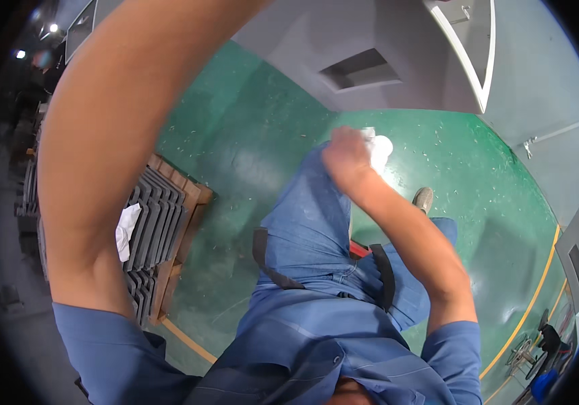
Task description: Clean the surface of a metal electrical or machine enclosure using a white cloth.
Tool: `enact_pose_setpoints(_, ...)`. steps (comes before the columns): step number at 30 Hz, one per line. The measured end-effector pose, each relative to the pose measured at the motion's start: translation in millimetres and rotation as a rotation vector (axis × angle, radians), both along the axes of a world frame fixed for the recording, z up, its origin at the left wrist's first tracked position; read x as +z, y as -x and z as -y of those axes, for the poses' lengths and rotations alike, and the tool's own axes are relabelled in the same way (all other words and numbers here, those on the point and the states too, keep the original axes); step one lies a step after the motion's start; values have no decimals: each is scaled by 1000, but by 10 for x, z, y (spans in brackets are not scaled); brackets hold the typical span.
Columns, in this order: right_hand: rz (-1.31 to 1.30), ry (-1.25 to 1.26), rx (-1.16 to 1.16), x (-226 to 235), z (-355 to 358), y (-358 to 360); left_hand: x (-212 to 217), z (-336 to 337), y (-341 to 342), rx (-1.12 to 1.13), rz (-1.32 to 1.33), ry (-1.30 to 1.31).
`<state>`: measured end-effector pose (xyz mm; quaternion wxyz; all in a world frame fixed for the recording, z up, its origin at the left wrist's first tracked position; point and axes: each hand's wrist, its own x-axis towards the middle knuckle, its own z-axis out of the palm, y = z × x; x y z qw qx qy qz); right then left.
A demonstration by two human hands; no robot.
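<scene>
My left arm (104,155) reaches up and forward past the upper edge, so its hand is out of sight. My right hand (347,159) is in front of my blue-clad knee (316,182), and motion blurs its fingers. Beside it, on the right, shows a white rounded object (380,150); whether the hand touches or holds it, I cannot tell. Ahead stands a large grey cabinet-like body (289,47) with a rectangular recess (364,71) in its face.
To the left, a wooden pallet (180,236) bears stacked grey ribbed parts (158,223), with a white cloth (126,231) on them. Green floor (235,115) carries small scraps and yellow lines (529,314). A white-edged frame (482,88) juts out at upper right; a wheeled item (536,351) stands lower right.
</scene>
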<state>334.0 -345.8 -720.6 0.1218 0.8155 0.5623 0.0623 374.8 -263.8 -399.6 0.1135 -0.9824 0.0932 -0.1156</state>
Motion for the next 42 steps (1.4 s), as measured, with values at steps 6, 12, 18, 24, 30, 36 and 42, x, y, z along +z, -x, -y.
enact_pose_setpoints(6,242,-686,670,1076,-766,466,94,29,56,95,-28,10)
enact_pose_setpoints(12,494,-530,625,636,-902,-415,192,-31,305,269,-78,132)
enact_pose_setpoints(18,65,-316,152,-185,254,-731,9,-398,214,259,-10,135)
enact_pose_setpoints(24,-116,-474,17,521,1033,-462,-179,-969,48,463,17,15)
enact_pose_setpoints(30,132,-1082,593,1730,-204,344,-197,-1565,333,339,-67,-199)
enact_pose_setpoints(36,218,-759,576,1431,-763,-299,-79,-1422,526,456,94,205)
enact_pose_setpoints(42,-673,-670,-212,202,549,-654,-91,-1515,619,560,81,70)
